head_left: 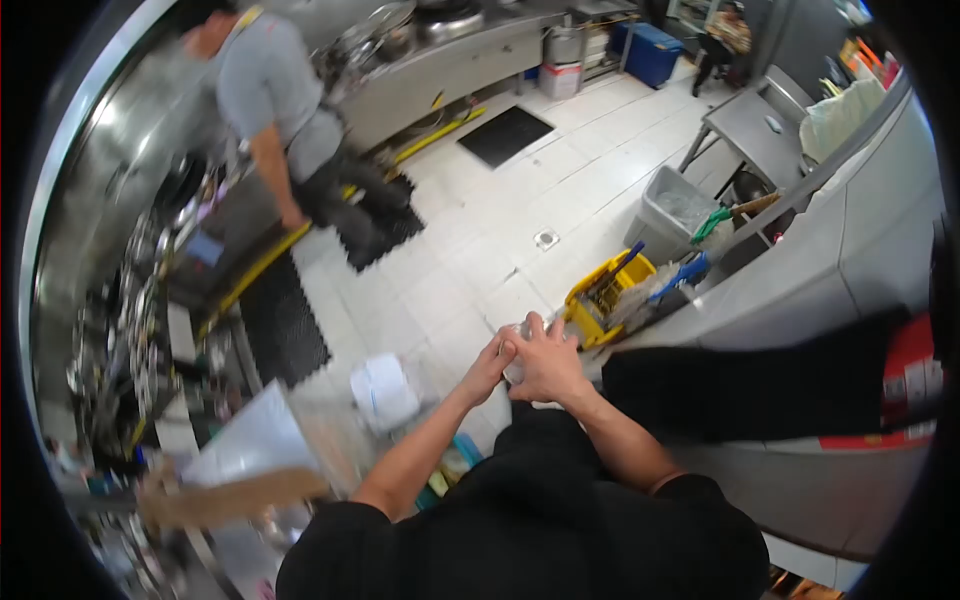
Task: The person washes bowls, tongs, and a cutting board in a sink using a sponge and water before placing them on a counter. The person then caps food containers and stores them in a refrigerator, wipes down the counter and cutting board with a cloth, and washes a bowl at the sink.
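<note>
Both of my hands meet in front of my body around a small clear or whitish object (515, 372), too blurred to name. My left hand (487, 371) is on its left side, fingers bent against it. Across its top and right side lies my right hand (545, 362), its fingers curved and slightly spread. The hands touch each other, and part of the object is hidden under them. Beyond my right hand stands a yellow mop bucket (588, 300). To the left of my left hand is a white rounded container or roll (385, 391).
A person in a grey shirt (270, 95) stands at the upper left by a steel counter. Black mats (505, 136) lie on the white tiled floor. At the right are a grey bin (672, 208) and a metal chair or table (750, 125). Another person (728, 38) is far back.
</note>
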### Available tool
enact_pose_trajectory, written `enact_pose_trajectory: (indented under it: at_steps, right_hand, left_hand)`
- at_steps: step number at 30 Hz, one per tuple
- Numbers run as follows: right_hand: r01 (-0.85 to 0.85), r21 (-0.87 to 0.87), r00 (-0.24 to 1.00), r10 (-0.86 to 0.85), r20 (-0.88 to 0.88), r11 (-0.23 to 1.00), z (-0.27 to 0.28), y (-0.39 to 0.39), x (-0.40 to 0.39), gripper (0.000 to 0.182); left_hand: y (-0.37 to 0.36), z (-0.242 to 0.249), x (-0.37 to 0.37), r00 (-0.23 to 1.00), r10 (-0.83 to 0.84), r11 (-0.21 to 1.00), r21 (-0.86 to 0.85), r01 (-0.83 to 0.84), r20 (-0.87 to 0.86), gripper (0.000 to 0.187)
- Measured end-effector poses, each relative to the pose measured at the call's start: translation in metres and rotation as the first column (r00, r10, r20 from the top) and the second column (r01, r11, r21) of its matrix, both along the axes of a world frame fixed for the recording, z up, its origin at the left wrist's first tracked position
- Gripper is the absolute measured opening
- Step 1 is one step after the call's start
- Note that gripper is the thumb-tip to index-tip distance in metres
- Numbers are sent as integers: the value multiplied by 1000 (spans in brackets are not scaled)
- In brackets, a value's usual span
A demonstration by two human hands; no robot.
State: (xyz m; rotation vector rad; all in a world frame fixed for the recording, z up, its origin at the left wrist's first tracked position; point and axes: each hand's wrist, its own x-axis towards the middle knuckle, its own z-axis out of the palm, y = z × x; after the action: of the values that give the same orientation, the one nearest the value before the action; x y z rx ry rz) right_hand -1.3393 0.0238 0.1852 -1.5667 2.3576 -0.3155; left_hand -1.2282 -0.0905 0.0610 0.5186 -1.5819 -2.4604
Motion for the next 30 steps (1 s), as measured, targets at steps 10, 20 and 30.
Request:
enact_pose_trajectory:
  at_steps: [10, 20, 30]
  right_hand:
    - [68, 31, 998, -68, -1, 997, 5, -218, -226, 91]
    - [-107, 15, 993, 106, 59, 994, 28, -421, -450, 97]
    - [427, -606, 904, -345, 255, 671, 22, -401, -743, 124]
  left_hand:
    - [-300, -40, -140, 846, 502, 856, 36, -515, 183, 39]
    - [-471, 22, -378, 945, 163, 953, 204, -226, 285, 70]
    - [-491, 78, -832, 917, -397, 768, 530, 360, -47, 58]
